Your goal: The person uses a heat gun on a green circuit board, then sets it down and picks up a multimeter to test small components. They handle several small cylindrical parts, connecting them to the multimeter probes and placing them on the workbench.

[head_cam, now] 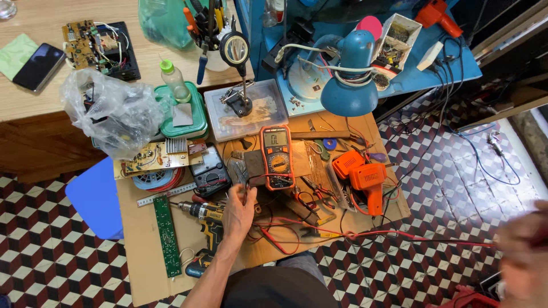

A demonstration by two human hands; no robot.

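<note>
2 hands busy | left hand (238,212) just below meter (277,157), fingers pinching probe lead | right hand (522,242) far right of meter, blurred, grip unclear, red lead (399,238) taut | risk: tug drags meter off board

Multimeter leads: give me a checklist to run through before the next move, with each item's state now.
1. Multimeter lies face up, display in view: ok.
2. Left hand is on the leads beside the meter: ok; exact grip cannot tell.
3. Right hand holds a probe: cannot tell, it is blurred at the frame edge.
4. Red lead runs free toward the right hand: not ok, it is knotted near the board edge.
5. Drill is apart from the left hand: not ok, it lies right beside the wrist.
</note>
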